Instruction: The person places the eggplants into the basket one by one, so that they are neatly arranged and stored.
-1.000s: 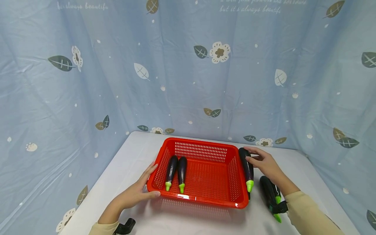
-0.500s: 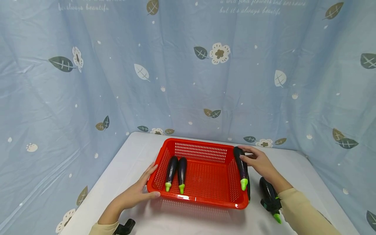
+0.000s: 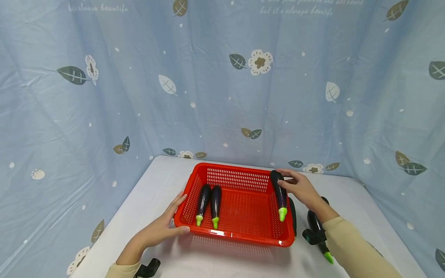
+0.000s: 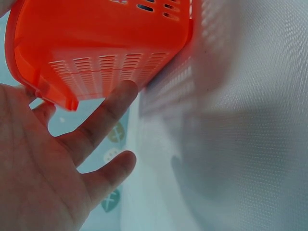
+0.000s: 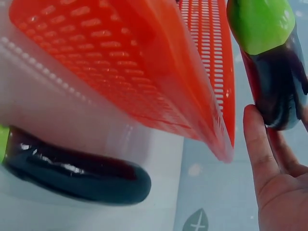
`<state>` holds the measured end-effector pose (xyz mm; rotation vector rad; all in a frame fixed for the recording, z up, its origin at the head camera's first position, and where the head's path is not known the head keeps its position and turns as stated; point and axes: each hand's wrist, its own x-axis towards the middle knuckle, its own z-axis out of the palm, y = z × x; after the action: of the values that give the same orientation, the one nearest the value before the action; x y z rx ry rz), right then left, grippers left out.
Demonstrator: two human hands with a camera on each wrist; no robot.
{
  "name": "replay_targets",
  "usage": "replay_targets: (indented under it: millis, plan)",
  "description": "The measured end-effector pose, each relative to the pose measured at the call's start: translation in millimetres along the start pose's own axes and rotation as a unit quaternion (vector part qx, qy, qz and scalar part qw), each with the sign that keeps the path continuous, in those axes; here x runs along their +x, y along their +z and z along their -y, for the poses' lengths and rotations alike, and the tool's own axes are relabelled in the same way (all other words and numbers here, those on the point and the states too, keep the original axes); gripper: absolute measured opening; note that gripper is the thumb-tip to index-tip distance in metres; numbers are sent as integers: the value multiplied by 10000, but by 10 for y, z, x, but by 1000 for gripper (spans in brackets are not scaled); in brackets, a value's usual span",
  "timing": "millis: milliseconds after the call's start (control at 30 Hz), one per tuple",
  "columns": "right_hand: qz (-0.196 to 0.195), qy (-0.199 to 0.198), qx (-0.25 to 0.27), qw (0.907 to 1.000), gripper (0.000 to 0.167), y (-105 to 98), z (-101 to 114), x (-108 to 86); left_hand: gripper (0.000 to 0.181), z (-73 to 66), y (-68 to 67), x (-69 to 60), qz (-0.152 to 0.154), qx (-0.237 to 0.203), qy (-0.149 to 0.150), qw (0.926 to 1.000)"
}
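My right hand [image 3: 301, 188] pinches an eggplant [image 3: 278, 191] by its dark end, over the right rim of the red basket [image 3: 240, 241], green stem toward me. The right wrist view shows this eggplant [image 5: 276, 82] between the fingers of the hand [image 5: 284, 187], above the rim. Two more eggplants [image 3: 203, 200] [image 3: 216, 202] lie side by side in the basket's left part. My left hand [image 3: 156, 231] rests at the basket's left front corner with spread fingers; in the left wrist view the hand [image 4: 53, 159] touches the basket's side [image 4: 103, 36].
Outside the basket's right wall lies one eggplant [image 3: 292, 216], partly hidden. Farther right, at least one other eggplant [image 3: 314, 224] lies on the white table [image 3: 222, 264], partly behind my right wrist and its black camera [image 3: 313, 236]. A blue patterned curtain [image 3: 215, 96] hangs behind.
My right hand has lifted the eggplant from outside the basket's right wall and moved it left, over the rim. The left hand and the basket have stayed in place.
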<state>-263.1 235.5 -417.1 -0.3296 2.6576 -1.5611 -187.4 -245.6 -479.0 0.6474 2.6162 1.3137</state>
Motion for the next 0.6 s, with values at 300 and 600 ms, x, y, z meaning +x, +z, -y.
replay_targets:
  millis: [300,600]
  plan:
    - [114,122,142,9998,54,114,84,58,99,7,4,-1,17,1,-99,9999]
    - [164,51,106,9998,52,227,144,115,99,1,4,4,67,-62,-160,9998]
